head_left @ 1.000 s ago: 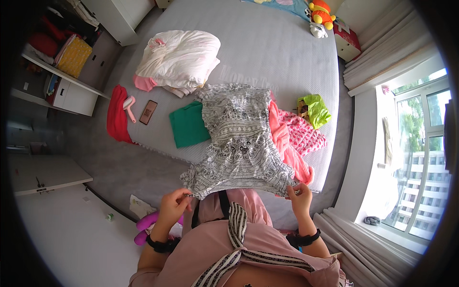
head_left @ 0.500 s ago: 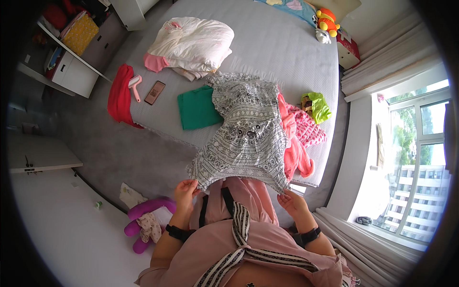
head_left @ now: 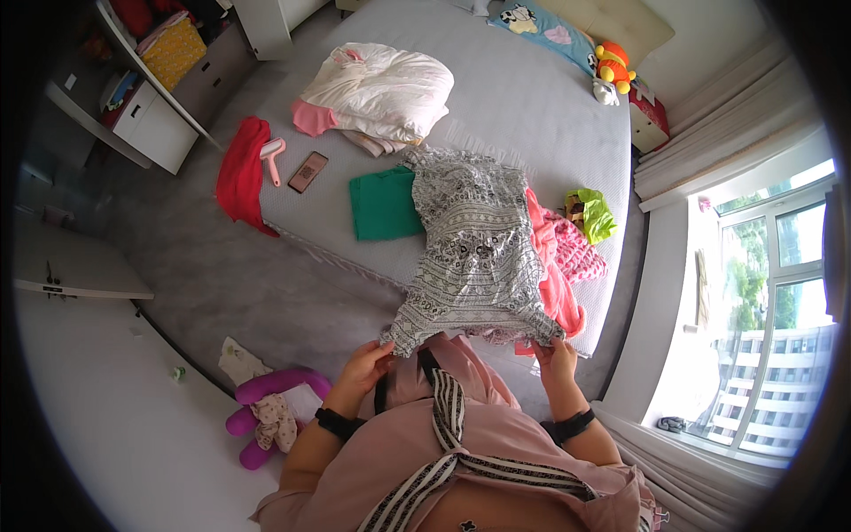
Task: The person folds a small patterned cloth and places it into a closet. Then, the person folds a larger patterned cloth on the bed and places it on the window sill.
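A black-and-white patterned top (head_left: 479, 239) lies spread over the near edge of the bed, its lower corners drawn out toward me. My left hand (head_left: 368, 365) pinches the left corner, and my right hand (head_left: 556, 362) pinches the right one. Between the two, the near hem hangs slightly slack. Beside the top on the left lies a folded green cloth (head_left: 386, 204), partly covered by it. Coral-pink clothing (head_left: 560, 284) shows from under its right side, with a pink patterned cloth (head_left: 578, 253) next to that.
On the bed (head_left: 496, 97) are a bundled white quilt (head_left: 381, 93), a phone (head_left: 308, 172), a pink lint roller (head_left: 272, 160), red fabric (head_left: 241, 173) and a bright green bag (head_left: 594, 215). An orange plush toy (head_left: 613, 66) sits far right. A purple cushion (head_left: 275, 390) lies on the floor at left.
Both hands have shifted right, carrying the near corners of the top with them. The view has moved a little, so the bed's things appear slightly lower and farther right.
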`<control>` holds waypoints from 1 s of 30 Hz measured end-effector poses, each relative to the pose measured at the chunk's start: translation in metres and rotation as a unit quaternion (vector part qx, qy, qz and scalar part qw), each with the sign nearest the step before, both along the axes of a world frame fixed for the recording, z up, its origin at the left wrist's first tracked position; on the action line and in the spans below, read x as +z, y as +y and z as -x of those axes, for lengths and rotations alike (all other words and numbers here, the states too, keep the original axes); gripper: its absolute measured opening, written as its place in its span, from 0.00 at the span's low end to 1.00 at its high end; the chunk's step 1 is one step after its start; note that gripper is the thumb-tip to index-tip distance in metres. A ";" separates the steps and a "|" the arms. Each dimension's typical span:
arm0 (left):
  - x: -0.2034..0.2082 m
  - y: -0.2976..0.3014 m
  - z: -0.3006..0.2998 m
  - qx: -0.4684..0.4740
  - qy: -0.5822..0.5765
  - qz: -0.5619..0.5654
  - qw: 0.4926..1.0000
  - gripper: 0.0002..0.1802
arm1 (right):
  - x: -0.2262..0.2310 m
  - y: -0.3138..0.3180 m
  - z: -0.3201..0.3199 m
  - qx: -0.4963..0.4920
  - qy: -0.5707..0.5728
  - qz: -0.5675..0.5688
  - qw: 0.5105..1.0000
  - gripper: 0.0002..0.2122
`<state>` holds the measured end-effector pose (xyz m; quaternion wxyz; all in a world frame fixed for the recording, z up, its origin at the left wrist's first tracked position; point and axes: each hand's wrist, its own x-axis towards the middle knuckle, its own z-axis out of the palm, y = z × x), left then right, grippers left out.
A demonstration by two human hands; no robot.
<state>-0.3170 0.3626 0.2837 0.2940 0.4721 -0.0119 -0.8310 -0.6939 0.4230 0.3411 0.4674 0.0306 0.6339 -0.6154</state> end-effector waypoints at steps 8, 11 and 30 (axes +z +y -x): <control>0.063 -0.049 0.026 0.030 -0.174 0.297 0.938 0.11 | 0.081 -0.169 -0.047 0.246 0.522 0.126 0.807 0.08; 0.069 -0.060 0.026 0.092 -0.209 0.338 0.913 0.10 | 0.114 -0.192 -0.142 0.418 0.550 0.239 0.682 0.09; 0.147 -0.075 -0.010 0.254 -0.114 0.333 0.901 0.12 | 0.123 -0.175 -0.244 0.445 0.595 0.436 0.508 0.20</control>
